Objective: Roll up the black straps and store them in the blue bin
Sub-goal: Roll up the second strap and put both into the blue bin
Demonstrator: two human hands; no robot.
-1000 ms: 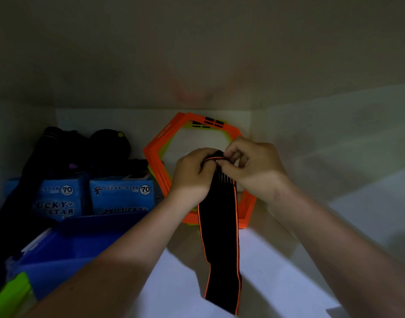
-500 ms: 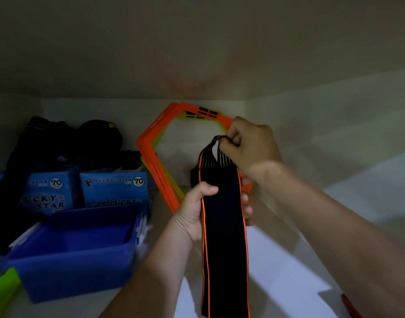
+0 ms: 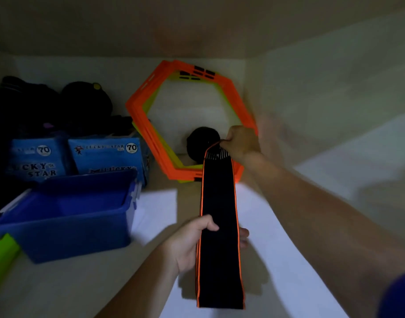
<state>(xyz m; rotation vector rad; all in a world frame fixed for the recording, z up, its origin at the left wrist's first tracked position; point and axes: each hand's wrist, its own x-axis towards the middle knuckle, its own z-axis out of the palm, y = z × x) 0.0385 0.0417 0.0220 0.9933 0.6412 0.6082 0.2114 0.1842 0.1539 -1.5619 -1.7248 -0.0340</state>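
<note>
Here one black strap (orange-edged) is held in two grips: left hand, right hand

Bare forearms, a blue sleeve on the right

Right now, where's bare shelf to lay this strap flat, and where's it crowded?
Bare: shelf between blue bin and black strap; also right of it, toward the side wall. Crowded: back left, blue boxes and dark bags; orange hexagon frames lean at back.
</note>
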